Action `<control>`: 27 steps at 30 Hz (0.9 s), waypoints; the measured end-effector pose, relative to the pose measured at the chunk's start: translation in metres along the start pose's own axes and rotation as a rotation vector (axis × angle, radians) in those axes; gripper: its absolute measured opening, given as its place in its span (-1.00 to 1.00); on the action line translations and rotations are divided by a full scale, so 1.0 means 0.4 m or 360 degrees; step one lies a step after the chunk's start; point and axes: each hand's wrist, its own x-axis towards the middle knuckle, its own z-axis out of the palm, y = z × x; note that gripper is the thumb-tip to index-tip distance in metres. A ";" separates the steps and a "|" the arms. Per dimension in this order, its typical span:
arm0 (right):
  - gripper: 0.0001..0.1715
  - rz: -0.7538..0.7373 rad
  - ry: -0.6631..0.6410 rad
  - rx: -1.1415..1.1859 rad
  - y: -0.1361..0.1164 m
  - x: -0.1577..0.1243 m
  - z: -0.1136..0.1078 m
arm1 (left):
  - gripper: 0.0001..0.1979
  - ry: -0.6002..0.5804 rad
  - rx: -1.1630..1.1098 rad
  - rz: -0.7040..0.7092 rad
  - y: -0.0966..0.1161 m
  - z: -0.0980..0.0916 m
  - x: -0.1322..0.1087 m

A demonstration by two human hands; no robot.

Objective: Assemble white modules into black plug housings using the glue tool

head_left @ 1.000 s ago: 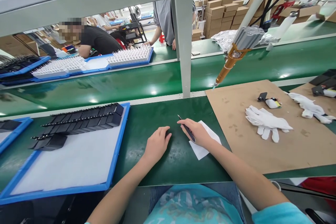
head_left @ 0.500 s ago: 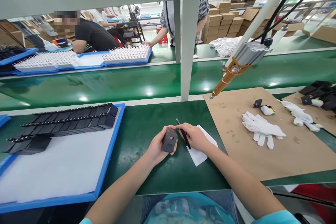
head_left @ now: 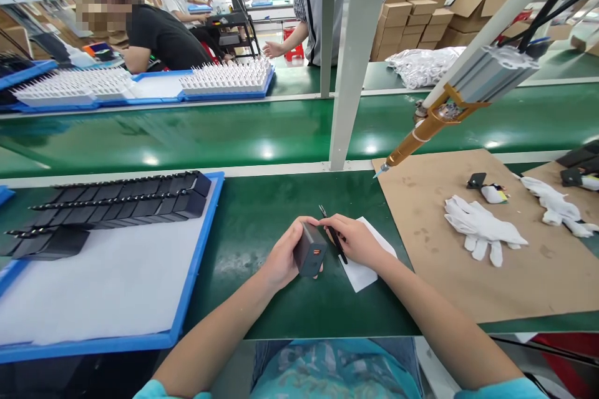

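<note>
My left hand [head_left: 281, 255] is closed round a small black block-shaped device [head_left: 311, 252] with an orange mark on its end, lifted a little above the green bench. My right hand [head_left: 355, 240] pinches black tweezers [head_left: 333, 238], and its fingertips touch the top of the device. Under my right hand lies a white paper slip [head_left: 367, 271]. On my left a blue-rimmed tray [head_left: 191, 274] with a white liner carries rows of black devices [head_left: 116, 202].
A brown cardboard sheet [head_left: 491, 274] at right holds white gloves [head_left: 482, 234] and small parts. A hanging dispenser tool [head_left: 421, 134] points down at its corner. A grey post [head_left: 358, 62] stands behind the bench. People work beyond the green conveyor [head_left: 234, 134], with trays of white parts.
My left hand, flat on the bench a second ago, has lifted the black device. My right hand with the tweezers has come against it. The view has tilted upward slightly.
</note>
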 end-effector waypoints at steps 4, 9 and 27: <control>-0.55 -0.0058 -0.0066 -0.0304 0.007 -0.001 -0.007 | -0.62 0.0100 0.0071 -0.0027 0.014 0.009 -0.001; -0.60 -0.0086 -0.0102 -0.0705 0.024 -0.002 -0.020 | -0.59 0.0250 0.0169 0.0035 0.041 0.008 -0.001; -0.64 -0.0047 0.0104 -0.0658 0.022 -0.001 -0.022 | -0.57 0.0332 0.0424 0.0280 0.044 0.010 -0.013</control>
